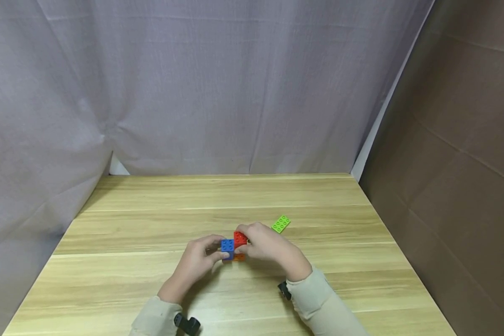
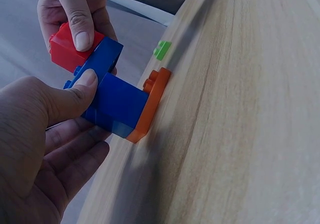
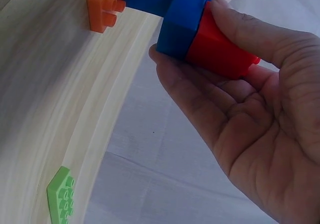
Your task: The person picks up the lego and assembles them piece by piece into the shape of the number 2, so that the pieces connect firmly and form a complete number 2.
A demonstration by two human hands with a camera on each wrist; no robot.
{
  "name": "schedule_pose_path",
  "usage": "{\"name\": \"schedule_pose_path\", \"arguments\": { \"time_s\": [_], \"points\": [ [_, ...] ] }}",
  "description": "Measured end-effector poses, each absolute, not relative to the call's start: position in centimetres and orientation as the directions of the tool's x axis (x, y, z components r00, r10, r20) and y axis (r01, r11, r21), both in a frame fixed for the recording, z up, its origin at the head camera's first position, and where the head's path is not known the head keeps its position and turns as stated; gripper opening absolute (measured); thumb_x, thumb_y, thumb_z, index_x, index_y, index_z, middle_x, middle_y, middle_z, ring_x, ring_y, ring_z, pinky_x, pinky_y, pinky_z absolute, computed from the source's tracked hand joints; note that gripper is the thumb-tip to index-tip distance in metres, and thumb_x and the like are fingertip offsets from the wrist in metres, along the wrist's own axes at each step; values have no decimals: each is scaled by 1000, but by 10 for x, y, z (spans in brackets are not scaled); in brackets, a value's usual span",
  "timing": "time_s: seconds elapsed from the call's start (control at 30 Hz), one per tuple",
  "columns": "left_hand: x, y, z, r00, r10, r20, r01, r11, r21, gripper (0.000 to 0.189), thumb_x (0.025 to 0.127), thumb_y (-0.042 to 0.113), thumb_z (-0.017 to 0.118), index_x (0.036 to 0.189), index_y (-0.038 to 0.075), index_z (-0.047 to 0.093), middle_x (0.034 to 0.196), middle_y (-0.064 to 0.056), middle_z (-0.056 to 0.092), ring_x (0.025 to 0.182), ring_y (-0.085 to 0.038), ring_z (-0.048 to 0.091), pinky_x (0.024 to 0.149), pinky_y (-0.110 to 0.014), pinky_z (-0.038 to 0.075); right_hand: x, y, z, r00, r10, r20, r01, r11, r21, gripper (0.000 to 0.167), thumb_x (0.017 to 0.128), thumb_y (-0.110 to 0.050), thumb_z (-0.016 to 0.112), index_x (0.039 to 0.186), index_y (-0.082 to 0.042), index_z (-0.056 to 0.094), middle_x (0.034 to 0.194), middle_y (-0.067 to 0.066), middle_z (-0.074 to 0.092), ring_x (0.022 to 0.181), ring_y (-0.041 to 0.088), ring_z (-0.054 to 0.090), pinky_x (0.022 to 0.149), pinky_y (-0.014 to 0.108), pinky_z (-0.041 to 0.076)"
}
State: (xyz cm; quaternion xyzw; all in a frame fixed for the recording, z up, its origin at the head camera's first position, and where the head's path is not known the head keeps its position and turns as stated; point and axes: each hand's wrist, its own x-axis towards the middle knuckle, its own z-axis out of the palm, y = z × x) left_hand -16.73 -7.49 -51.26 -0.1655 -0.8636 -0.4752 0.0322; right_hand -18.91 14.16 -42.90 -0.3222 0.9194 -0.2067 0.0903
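Two blue bricks are stacked on a flat orange brick that lies on the table. The upper blue brick juts out sideways, with a red brick sitting on its overhanging end. My left hand grips the blue part, thumb on the near side and fingers behind. With thumb and fingers my right hand pinches the red brick; in the right wrist view its fingertips also reach the upper blue brick. Whether the red brick is fully pressed down cannot be told.
A flat light-green brick lies on the wooden table, behind and to the right of the stack. Grey cloth hangs beyond the table's far edge, and a brown cloth panel stands on the right.
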Motion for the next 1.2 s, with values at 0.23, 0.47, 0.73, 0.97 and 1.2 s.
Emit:
{"name": "schedule_pose_path", "arguments": {
  "time_s": [0.23,0.47,0.73,0.97,1.2],
  "points": [
    [-166,-76,-513,-945,254,204,309,498,810,34,83,21,83,115,17,72,106,3,75,97,-13,70,90,-39,57,-190,143,-432,-777,-629,-27,-545,694,-470,21,91,-22,77,102,-11,62,74,-7,56,63,5,49,56,21,45],
    [-166,-76,-512,-946,255,200,305,492,816,33,83,21,84,114,18,72,105,4,75,96,-13,70,90,-39,57,-189,144,-433,-775,-631,-11,-546,679,-490,21,92,-22,76,104,-10,63,74,-7,56,63,5,49,56,21,45],
    [-166,-76,-512,-946,255,199,305,499,811,35,84,22,83,116,18,71,106,2,75,97,-13,71,91,-38,57,-190,145,-435,-775,-632,-4,-550,678,-489,25,92,-22,77,108,-8,64,76,-7,56,64,5,50,56,21,46],
    [-168,-75,-514,-943,249,220,321,504,802,34,83,21,84,115,17,72,105,3,75,95,-12,71,89,-37,58,-191,146,-434,-778,-628,-15,-541,682,-492,26,92,-24,76,110,-9,64,77,-7,57,65,5,50,57,21,46],
    [-168,-75,-514,-943,251,217,318,500,806,34,83,22,84,115,19,72,105,4,75,96,-12,70,90,-38,57,-190,146,-433,-779,-626,-24,-534,684,-498,27,92,-24,76,111,-9,64,77,-8,57,65,5,50,57,21,47]
  ]
}}
